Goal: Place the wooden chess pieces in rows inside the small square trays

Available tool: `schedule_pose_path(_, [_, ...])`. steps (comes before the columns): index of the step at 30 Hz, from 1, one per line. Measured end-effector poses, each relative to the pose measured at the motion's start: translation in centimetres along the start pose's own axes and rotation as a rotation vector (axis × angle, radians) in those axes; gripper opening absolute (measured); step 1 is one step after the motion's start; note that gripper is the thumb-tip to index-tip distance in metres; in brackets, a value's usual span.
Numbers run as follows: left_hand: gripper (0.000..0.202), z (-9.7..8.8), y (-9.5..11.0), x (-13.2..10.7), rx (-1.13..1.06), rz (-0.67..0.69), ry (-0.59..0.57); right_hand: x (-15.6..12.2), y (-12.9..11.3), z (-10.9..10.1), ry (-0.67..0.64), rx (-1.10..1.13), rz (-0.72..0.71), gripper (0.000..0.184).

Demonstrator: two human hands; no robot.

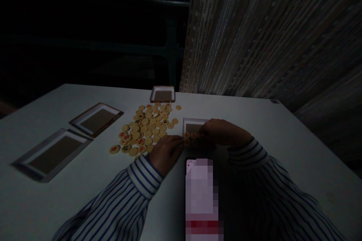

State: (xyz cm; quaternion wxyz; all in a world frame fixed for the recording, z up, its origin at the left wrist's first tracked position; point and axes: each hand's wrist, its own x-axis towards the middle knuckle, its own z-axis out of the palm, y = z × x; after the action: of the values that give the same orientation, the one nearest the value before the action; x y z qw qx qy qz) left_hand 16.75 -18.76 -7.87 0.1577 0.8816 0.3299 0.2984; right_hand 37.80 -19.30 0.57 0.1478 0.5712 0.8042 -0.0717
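In the head view, a shallow box (pixel 195 121) stands in front of me, with several round wooden xiangqi pieces (pixel 186 135) in its near left part, some with red characters. My left hand (pixel 166 152) is at the box's left side, fingers bent and closed against its edge. My right hand (pixel 227 132) reaches over the box from the right, its fingers curled down beside the pieces. Whatever those fingertips hold is hidden. Left of the box lies a loose heap of xiangqi pieces (pixel 148 128), some face up with red or dark characters, others blank side up.
Three more shallow trays lie on the white table (pixel 93 180): one at the back (pixel 163 95), one at the left (pixel 97 119) and another at the near left (pixel 56 154). A phone (pixel 190 162), mostly pixelated, lies nearest me. Behind the table hangs a string curtain (pixel 240 26).
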Motion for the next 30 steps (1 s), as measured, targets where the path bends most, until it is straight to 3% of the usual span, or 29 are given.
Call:
schedule_pose_path(19, [0.022, 0.0, 0.1, -0.1, -0.012, 0.001, -0.004, 0.1, 0.5, 0.4, 0.076, 0.014, -0.030, 0.025])
schedule_pose_path(30, [0.022, -0.2, 0.1, 0.1, -0.009, 0.013, -0.005, 0.7, -0.5, 0.4, 0.048, 0.038, -0.096, 0.023])
